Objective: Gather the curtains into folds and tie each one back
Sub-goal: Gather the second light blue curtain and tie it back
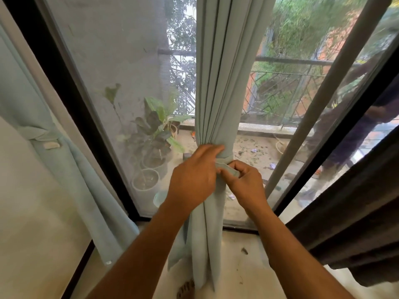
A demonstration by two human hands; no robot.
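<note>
The pale blue-green curtain (216, 87) hangs vertically, gathered into narrow folds, while the left hand (194, 175) and right hand (244, 182) pinch its matching tieback (226, 164) closed.

Centre curtain (216, 83): pale blue-green, plain
Tie band (226, 166): same pale blue-green
Left curtain (64, 169): pale blue-green, plain
Right curtain (356, 223): dark brown
Window frame (71, 100): black
Plant pots (145, 180): white
Outside wall (323, 67): orange-red

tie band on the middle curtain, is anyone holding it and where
Yes. The right hand pinches the free end of the tie band; the left hand grips the gathered middle curtain at the band.
</note>
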